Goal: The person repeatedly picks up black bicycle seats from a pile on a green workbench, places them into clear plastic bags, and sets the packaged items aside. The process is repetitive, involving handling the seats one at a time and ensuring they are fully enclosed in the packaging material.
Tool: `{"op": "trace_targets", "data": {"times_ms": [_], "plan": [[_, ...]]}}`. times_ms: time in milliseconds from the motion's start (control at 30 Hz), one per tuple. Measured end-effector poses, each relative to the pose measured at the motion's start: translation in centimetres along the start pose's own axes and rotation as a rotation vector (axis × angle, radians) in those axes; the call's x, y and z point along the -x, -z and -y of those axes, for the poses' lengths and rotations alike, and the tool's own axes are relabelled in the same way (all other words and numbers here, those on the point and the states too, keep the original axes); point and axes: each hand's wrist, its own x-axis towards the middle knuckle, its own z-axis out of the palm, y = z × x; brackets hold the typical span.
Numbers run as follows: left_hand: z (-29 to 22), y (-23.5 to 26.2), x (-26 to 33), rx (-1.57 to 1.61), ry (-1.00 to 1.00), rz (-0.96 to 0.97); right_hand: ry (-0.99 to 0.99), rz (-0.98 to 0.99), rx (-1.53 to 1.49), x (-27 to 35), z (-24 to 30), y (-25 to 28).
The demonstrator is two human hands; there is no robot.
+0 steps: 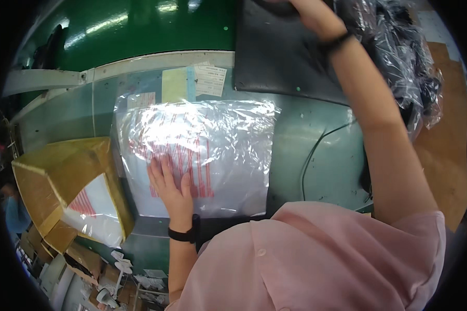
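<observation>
My left hand [172, 181] lies flat with its fingers spread on a clear plastic bag [238, 155]. The bag is glossy, wrinkled along its far part, and printed with red lines of text; something pale and flat shows through it. At the top edge of the view, my right hand [316, 18] reaches far forward over a large black flat panel [285, 57]. Its fingers are mostly cut off by the frame, so what they touch or hold is hidden.
Left of the bag stands a yellow open bin [62, 155] with a plastic bag [96, 207] in it. Crumpled clear plastic with dark contents [399, 57] lies at the far right, beside brown cardboard [446, 140]. A black cable [311, 150] curves across the green table [332, 171]. Paper labels [210, 80] lie beyond the bag.
</observation>
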Motion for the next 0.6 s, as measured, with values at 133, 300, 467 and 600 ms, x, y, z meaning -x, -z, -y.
{"op": "trace_targets", "data": {"times_ms": [133,300,467,600], "plan": [[-8.8,0.1,3.2,0.320,-0.225,0.132,-0.327,-0.334,-0.211,22.9,2.0,-2.2],[-12.2,-5.9,4.6,0.039,-0.260,0.084,-0.394,-0.494,0.347,40.7,0.1,-5.1],[-10.0,-7.2,2.1,-0.039,-0.348,0.126,-0.466,-0.559,0.167,47.7,-4.3,-10.3],[-8.5,-6.3,2.0,0.266,-0.232,0.118,-0.596,-0.473,-0.729,47.4,-5.3,-11.6]]}}
